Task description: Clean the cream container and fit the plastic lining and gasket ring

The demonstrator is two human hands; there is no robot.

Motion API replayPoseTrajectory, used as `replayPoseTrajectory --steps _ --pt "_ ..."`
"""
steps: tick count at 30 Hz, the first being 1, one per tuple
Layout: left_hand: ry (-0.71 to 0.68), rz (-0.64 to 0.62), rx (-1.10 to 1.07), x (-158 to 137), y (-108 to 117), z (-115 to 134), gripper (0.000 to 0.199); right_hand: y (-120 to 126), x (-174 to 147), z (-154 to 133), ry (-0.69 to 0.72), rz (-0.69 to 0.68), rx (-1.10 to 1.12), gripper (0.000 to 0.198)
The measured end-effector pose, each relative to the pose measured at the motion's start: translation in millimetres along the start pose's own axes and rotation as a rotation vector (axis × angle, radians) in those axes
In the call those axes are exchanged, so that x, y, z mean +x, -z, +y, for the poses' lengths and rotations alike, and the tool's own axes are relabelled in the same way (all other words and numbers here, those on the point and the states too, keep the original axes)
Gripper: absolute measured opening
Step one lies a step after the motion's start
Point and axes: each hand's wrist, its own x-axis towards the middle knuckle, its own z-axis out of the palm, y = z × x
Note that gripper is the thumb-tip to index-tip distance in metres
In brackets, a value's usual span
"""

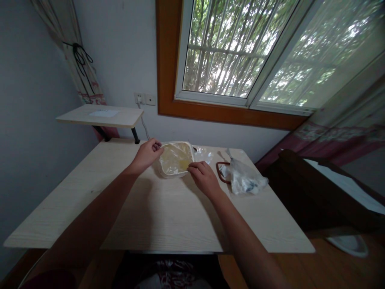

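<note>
On the table sits a small rectangular plastic container (165,172) with rounded corners. Clear, wrinkled plastic film (174,154) lies over or inside it, and a yellowish patch shows through near the right side. My left hand (148,152) is closed at the container's upper left rim, its fingers curled in a pinch on the film's edge. At the lower right rim, my right hand (204,176) also pinches the film's edge between thumb and fingers. The fingertips partly hide the rim at both places.
Right of my right hand lie a crumpled clear plastic bag (245,178) and a brown loop-shaped handle (221,173). More clear plastic (204,154) lies behind the container. A raised shelf (72,115) holding a sheet of paper (104,113) stands at the back left of the wooden table (177,224).
</note>
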Motion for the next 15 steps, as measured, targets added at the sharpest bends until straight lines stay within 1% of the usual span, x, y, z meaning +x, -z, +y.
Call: replayPoseTrajectory --steps 4,6,9,12,15 --pt "0.08 0.012 -0.101 -4.1 -8.8 2.0 0.015 0.1 -9.8 -0.9 0.003 0.004 -0.001 0.031" --pt "0.081 0.033 -0.123 -6.1 -14.1 3.0 0.015 2.2 -14.6 -3.3 -0.002 0.027 -0.015 0.035" --pt "0.064 0.034 -0.157 -8.5 -21.2 5.2 0.014 8.6 -16.1 -10.5 -0.009 0.103 0.0 0.04" --pt "0.056 0.008 -0.182 -10.9 -26.7 9.3 0.014 15.4 -4.7 -21.0 -0.009 0.142 0.065 0.043" --pt "0.027 -0.029 -0.194 -13.9 -30.2 14.6 0.014 16.3 18.3 -31.5 -0.038 0.068 0.107 0.04"
